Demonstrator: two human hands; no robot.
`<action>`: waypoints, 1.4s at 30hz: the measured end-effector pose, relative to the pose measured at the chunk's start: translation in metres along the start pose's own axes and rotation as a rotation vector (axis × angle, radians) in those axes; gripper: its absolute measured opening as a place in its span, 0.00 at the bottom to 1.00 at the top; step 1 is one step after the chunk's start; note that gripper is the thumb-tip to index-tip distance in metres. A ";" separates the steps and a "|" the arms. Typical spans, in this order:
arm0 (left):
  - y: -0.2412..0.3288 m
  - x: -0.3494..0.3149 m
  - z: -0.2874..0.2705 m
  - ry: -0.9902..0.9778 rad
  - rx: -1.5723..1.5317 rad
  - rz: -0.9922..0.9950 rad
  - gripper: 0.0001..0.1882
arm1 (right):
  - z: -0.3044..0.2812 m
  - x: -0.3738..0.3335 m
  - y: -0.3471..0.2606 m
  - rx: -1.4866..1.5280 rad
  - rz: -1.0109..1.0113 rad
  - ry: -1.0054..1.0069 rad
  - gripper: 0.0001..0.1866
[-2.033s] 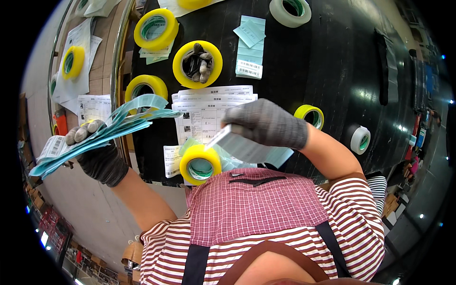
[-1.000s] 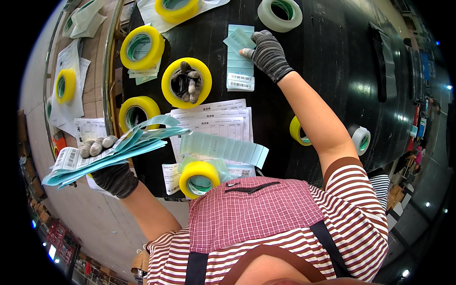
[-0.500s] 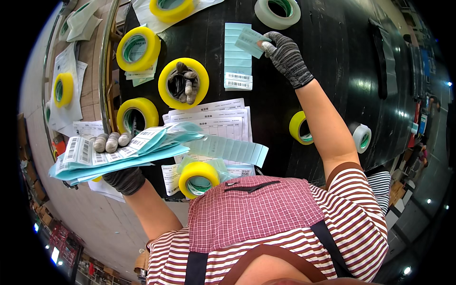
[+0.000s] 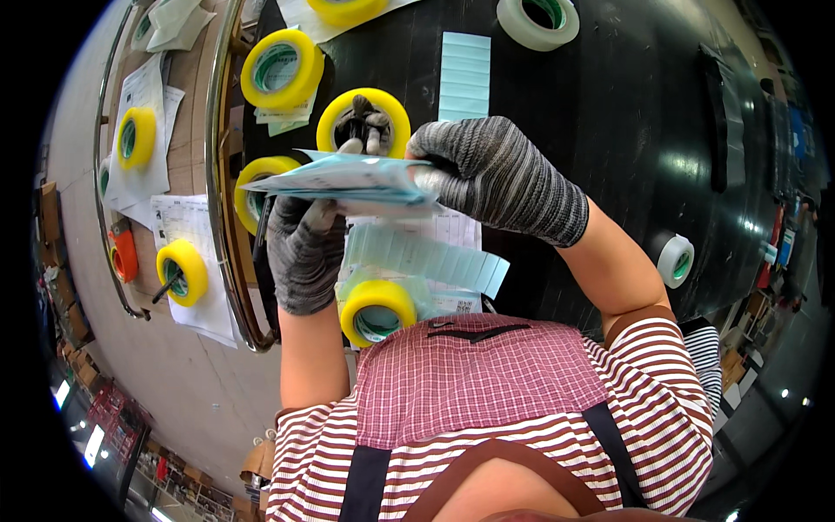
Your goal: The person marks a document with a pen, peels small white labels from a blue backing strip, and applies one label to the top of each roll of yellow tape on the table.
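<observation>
A stack of light blue label sheets (image 4: 348,181) is held in front of me, seen nearly edge-on and slightly blurred. My left hand (image 4: 304,252), in a grey knit glove with bare fingertips, grips it from below at the left. At its right end my right hand (image 4: 504,178), gloved alike, pinches the sheets between thumb and fingers. Below the stack, a pale blue label strip (image 4: 426,257) lies over white printed forms (image 4: 461,228). Beyond my right hand another light blue strip (image 4: 465,74) lies flat on the black table (image 4: 609,130), its near end hidden.
Yellow tape rolls lie around: one near my apron (image 4: 378,294), one with a grey glove inside (image 4: 398,122), one at the far left (image 4: 309,78). Clear rolls are far off (image 4: 561,35) and at right (image 4: 665,261). A metal rail (image 4: 213,148) edges the left side.
My right hand has come from the far strip back to the stack, with the small label piece no longer distinct. My left hand has brought the stack rightward and tilted it edge-on.
</observation>
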State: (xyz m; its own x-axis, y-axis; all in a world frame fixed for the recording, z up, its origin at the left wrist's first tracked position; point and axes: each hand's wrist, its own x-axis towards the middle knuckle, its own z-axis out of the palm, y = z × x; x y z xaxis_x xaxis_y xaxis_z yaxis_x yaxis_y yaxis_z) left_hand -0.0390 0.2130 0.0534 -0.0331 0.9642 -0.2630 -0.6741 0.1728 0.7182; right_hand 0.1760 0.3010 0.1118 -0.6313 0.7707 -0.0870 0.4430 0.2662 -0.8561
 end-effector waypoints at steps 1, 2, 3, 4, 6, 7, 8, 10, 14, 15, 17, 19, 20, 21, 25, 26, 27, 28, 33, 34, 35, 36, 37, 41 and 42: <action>0.001 -0.003 0.002 0.001 -0.032 -0.039 0.25 | 0.004 0.000 -0.003 -0.019 -0.063 -0.001 0.12; 0.000 -0.005 0.002 0.004 -0.045 -0.020 0.24 | 0.005 -0.001 -0.005 0.001 -0.041 -0.024 0.12; -0.002 -0.006 0.000 0.007 -0.058 0.000 0.22 | 0.004 -0.001 -0.007 0.021 -0.019 -0.048 0.13; -0.001 -0.003 0.000 -0.025 0.000 0.027 0.22 | 0.004 -0.002 -0.008 0.035 0.001 -0.071 0.15; 0.005 -0.007 0.012 -0.004 -0.003 0.028 0.22 | 0.010 -0.005 -0.010 0.075 -0.065 -0.013 0.14; 0.008 -0.008 0.018 0.004 -0.006 0.027 0.22 | 0.011 -0.007 -0.011 0.093 -0.097 0.018 0.14; 0.005 -0.009 0.009 -0.016 0.019 0.035 0.28 | 0.011 -0.009 -0.011 0.082 -0.116 0.008 0.15; 0.009 -0.018 -0.002 0.039 0.087 0.049 0.25 | 0.015 -0.014 -0.013 0.255 -0.139 0.043 0.15; 0.036 -0.040 -0.027 0.117 0.053 0.095 0.25 | 0.025 -0.038 -0.006 0.439 0.134 0.123 0.15; 0.045 -0.047 -0.044 0.111 0.049 0.104 0.24 | 0.030 -0.047 0.001 0.312 0.132 0.146 0.15; 0.074 -0.067 -0.055 0.043 0.102 0.171 0.29 | 0.045 -0.071 0.012 -0.020 0.355 -0.091 0.18; 0.095 -0.091 -0.069 0.050 0.313 0.142 0.36 | 0.072 -0.103 0.026 -0.397 0.253 -0.154 0.25; 0.106 -0.099 -0.069 0.050 0.418 0.128 0.39 | 0.082 -0.112 0.029 -0.467 0.329 -0.226 0.27; 0.113 -0.109 -0.063 0.020 0.475 0.077 0.43 | 0.092 -0.117 0.031 -0.536 0.406 -0.298 0.30; 0.118 -0.139 -0.045 0.037 0.700 -0.162 0.37 | 0.112 -0.125 0.037 -0.688 0.444 -0.267 0.30; 0.128 -0.138 -0.042 -0.087 0.746 -0.450 0.27 | 0.111 -0.121 0.036 -0.670 0.488 -0.306 0.27; 0.123 -0.146 -0.054 -0.079 0.775 -0.589 0.21 | 0.110 -0.120 0.035 -0.669 0.492 -0.318 0.26; 0.112 -0.145 -0.052 -0.116 0.817 -0.656 0.19 | 0.110 -0.119 0.035 -0.674 0.497 -0.329 0.25; 0.077 -0.132 -0.052 -0.207 0.937 -0.738 0.14 | 0.096 -0.120 0.058 -0.315 0.558 -0.233 0.16; 0.071 -0.127 -0.053 -0.159 0.904 -0.753 0.14 | 0.088 -0.124 0.066 -0.291 0.498 -0.130 0.14; 0.067 -0.124 -0.053 -0.105 0.870 -0.769 0.13 | 0.080 -0.128 0.072 -0.264 0.435 -0.031 0.12; 0.063 -0.123 -0.056 -0.114 0.897 -0.780 0.13 | 0.073 -0.129 0.075 -0.234 0.458 -0.017 0.12; 0.057 -0.124 -0.060 -0.141 0.974 -0.742 0.14 | 0.065 -0.128 0.076 -0.203 0.483 0.004 0.12; 0.029 -0.133 -0.079 -0.247 1.217 -0.576 0.17 | 0.050 -0.129 0.088 -0.190 0.413 -0.014 0.09; 0.023 -0.135 -0.079 -0.295 1.273 -0.504 0.16 | 0.048 -0.128 0.091 -0.174 0.389 -0.033 0.09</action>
State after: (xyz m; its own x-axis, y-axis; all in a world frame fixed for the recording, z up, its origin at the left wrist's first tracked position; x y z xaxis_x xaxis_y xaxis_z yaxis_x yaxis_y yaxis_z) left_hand -0.1089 0.0711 0.0545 0.2710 0.7231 -0.6354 0.5619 0.4171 0.7143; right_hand 0.2662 0.1986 0.0206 -0.4146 0.8149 -0.4050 0.7513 0.0554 -0.6576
